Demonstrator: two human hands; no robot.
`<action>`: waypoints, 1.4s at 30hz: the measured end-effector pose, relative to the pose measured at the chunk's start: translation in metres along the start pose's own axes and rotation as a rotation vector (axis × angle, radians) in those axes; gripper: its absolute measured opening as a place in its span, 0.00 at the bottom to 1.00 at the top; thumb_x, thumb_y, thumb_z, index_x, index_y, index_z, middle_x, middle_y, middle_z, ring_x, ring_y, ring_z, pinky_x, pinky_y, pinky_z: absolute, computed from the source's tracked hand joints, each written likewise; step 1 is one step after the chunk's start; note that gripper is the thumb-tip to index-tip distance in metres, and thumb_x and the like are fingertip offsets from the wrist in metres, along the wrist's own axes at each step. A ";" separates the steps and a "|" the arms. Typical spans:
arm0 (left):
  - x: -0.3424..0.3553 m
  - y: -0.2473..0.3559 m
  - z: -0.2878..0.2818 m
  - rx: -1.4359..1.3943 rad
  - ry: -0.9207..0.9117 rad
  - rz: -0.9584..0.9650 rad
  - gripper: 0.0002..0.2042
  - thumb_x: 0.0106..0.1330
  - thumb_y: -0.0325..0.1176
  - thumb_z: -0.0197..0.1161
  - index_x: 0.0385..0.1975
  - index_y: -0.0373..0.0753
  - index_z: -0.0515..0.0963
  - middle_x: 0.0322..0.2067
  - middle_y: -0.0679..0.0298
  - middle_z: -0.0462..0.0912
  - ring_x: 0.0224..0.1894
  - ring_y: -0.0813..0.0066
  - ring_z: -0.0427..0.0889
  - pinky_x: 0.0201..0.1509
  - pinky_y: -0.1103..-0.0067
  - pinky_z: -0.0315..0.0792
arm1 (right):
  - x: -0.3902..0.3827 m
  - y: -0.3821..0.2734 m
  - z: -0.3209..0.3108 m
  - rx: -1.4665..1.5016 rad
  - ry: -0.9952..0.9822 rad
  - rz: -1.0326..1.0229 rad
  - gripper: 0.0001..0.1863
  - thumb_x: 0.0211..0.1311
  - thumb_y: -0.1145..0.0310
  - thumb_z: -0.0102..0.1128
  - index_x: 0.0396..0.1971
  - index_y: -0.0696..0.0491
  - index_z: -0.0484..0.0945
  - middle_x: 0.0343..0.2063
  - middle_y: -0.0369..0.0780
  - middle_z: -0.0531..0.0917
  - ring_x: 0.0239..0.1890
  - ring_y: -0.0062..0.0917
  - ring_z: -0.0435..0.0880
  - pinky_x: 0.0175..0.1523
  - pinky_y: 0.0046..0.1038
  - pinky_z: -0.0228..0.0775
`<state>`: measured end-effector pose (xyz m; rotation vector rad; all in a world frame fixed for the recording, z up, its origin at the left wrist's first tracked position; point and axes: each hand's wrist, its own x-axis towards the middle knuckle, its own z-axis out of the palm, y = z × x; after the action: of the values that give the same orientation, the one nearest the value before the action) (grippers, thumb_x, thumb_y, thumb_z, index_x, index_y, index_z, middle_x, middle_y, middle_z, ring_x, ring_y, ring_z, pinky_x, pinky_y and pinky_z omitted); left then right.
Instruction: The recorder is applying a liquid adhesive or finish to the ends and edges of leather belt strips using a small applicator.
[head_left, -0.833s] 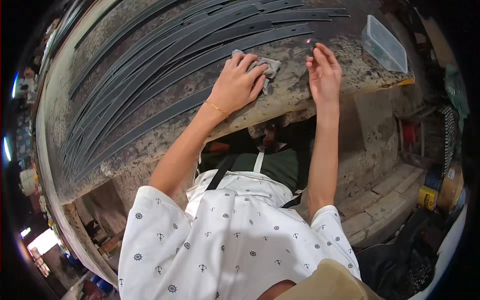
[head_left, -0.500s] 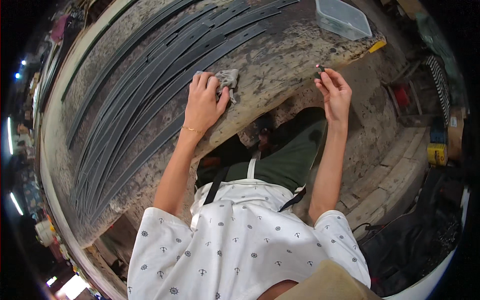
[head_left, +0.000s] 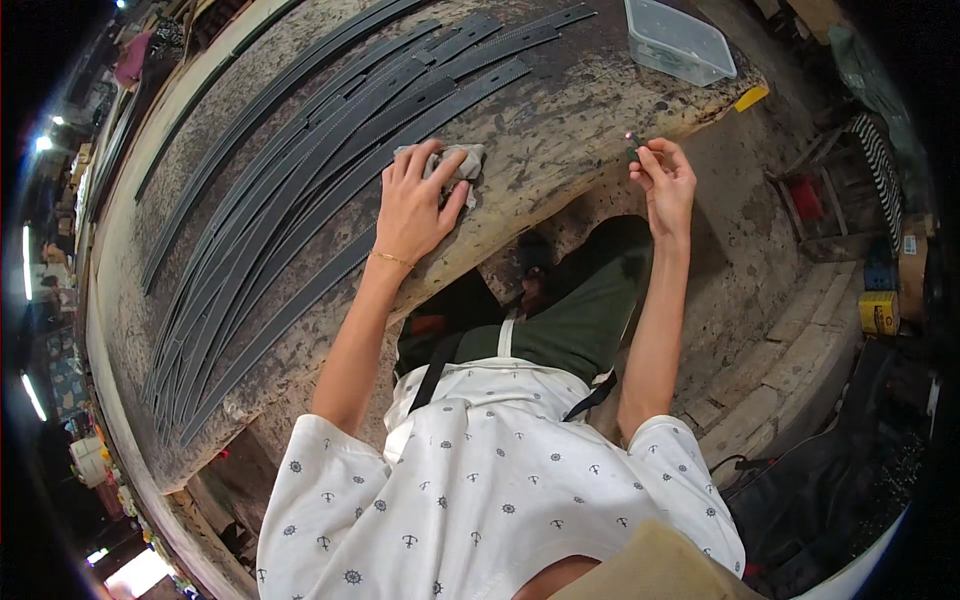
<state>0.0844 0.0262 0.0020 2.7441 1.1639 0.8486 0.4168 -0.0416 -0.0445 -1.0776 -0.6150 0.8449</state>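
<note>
My left hand (head_left: 410, 205) rests on a crumpled grey cloth (head_left: 464, 164), fingers curled over it at the near edge of a worn, stained worktop (head_left: 580, 110). Beside the cloth, long curved dark-grey strips (head_left: 300, 170), some with holes at their ends, lie spread across the left and back. To the right, just off the worktop's edge, my right hand (head_left: 664, 195) pinches a small dark object (head_left: 634, 152) with a bright pinkish spot at its tip; it is too small to name.
A clear plastic container (head_left: 680, 40) sits at the worktop's back right corner. A chair-like frame with red (head_left: 806, 198), a striped black-and-white item (head_left: 878, 175), a yellow box (head_left: 878, 312) and a cardboard box (head_left: 910, 270) stand at the right. My legs are below the edge.
The whole view has shifted and turned. My right hand has moved from over the worktop to beside its edge, still pinching the small object; my left hand stays on the cloth.
</note>
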 end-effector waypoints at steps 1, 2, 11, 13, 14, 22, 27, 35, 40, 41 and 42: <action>-0.001 -0.001 0.000 0.003 0.001 -0.001 0.16 0.64 0.36 0.63 0.50 0.39 0.79 0.53 0.55 0.75 0.56 0.53 0.72 0.58 0.63 0.66 | -0.002 -0.001 0.000 0.002 -0.002 0.000 0.13 0.64 0.77 0.65 0.47 0.65 0.79 0.32 0.41 0.85 0.31 0.21 0.85 0.35 0.19 0.80; -0.002 -0.004 0.002 0.033 -0.019 -0.008 0.17 0.65 0.37 0.63 0.52 0.42 0.79 0.56 0.57 0.75 0.59 0.55 0.71 0.60 0.63 0.65 | -0.004 -0.001 0.000 0.034 -0.039 0.013 0.12 0.65 0.77 0.65 0.46 0.65 0.80 0.33 0.41 0.85 0.32 0.21 0.85 0.35 0.20 0.80; -0.005 -0.013 0.015 -0.053 0.061 -0.055 0.16 0.62 0.40 0.67 0.44 0.35 0.82 0.52 0.53 0.78 0.58 0.53 0.74 0.62 0.62 0.66 | -0.014 0.000 -0.001 0.158 -0.067 0.051 0.11 0.64 0.74 0.67 0.44 0.64 0.83 0.33 0.41 0.86 0.33 0.22 0.86 0.35 0.20 0.80; -0.003 -0.011 0.014 -0.056 0.059 -0.056 0.15 0.62 0.39 0.67 0.41 0.33 0.81 0.49 0.52 0.78 0.56 0.51 0.75 0.61 0.63 0.67 | -0.013 0.003 0.001 0.187 -0.046 0.055 0.11 0.64 0.73 0.67 0.43 0.64 0.83 0.33 0.41 0.86 0.32 0.23 0.86 0.35 0.20 0.80; -0.005 -0.010 0.015 -0.056 0.062 -0.055 0.15 0.62 0.39 0.67 0.41 0.33 0.81 0.49 0.52 0.78 0.56 0.51 0.75 0.61 0.63 0.67 | -0.013 0.008 0.001 0.148 -0.039 0.071 0.12 0.64 0.73 0.68 0.43 0.64 0.83 0.33 0.41 0.86 0.32 0.23 0.86 0.35 0.19 0.80; -0.005 -0.009 0.013 -0.053 0.083 -0.061 0.15 0.63 0.39 0.67 0.42 0.34 0.81 0.51 0.53 0.78 0.54 0.52 0.76 0.59 0.64 0.68 | 0.000 0.019 -0.002 0.117 -0.064 0.061 0.08 0.61 0.77 0.69 0.30 0.57 0.76 0.29 0.39 0.84 0.27 0.22 0.84 0.31 0.19 0.78; -0.008 -0.005 0.016 -0.034 0.070 -0.082 0.13 0.66 0.35 0.63 0.45 0.32 0.80 0.55 0.51 0.77 0.58 0.49 0.75 0.62 0.62 0.69 | -0.004 0.008 -0.007 0.121 -0.071 0.068 0.07 0.62 0.78 0.67 0.30 0.57 0.76 0.30 0.39 0.82 0.29 0.21 0.84 0.33 0.19 0.78; 0.085 0.134 0.136 -0.307 0.144 0.147 0.16 0.55 0.25 0.62 0.45 0.30 0.79 0.60 0.43 0.72 0.66 0.46 0.68 0.70 0.62 0.63 | -0.011 0.010 -0.072 0.365 0.151 -0.121 0.18 0.68 0.80 0.58 0.56 0.63 0.73 0.44 0.46 0.84 0.43 0.27 0.85 0.46 0.21 0.81; 0.142 0.122 0.113 -0.519 0.160 0.269 0.13 0.48 0.25 0.64 0.37 0.36 0.82 0.40 0.53 0.83 0.46 0.52 0.82 0.53 0.65 0.76 | -0.048 -0.019 -0.091 0.247 0.366 -0.143 0.11 0.72 0.70 0.58 0.48 0.59 0.74 0.30 0.34 0.76 0.30 0.16 0.73 0.31 0.22 0.66; 0.143 0.099 0.104 -0.410 0.169 0.285 0.14 0.51 0.29 0.65 0.39 0.38 0.82 0.44 0.52 0.82 0.50 0.52 0.80 0.56 0.63 0.74 | -0.053 -0.021 -0.093 0.228 0.389 -0.141 0.12 0.72 0.70 0.58 0.49 0.59 0.74 0.30 0.34 0.76 0.30 0.16 0.73 0.31 0.22 0.66; 0.141 0.068 0.094 -0.299 0.174 0.305 0.15 0.54 0.32 0.67 0.42 0.39 0.82 0.48 0.52 0.81 0.54 0.51 0.78 0.59 0.62 0.72 | -0.056 -0.019 -0.092 0.212 0.416 -0.139 0.13 0.72 0.70 0.59 0.51 0.59 0.74 0.30 0.34 0.76 0.30 0.16 0.73 0.31 0.22 0.66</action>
<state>0.2560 0.0880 0.0052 2.6708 0.5773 1.2025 0.4639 -0.1394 -0.0620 -0.9671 -0.2408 0.5293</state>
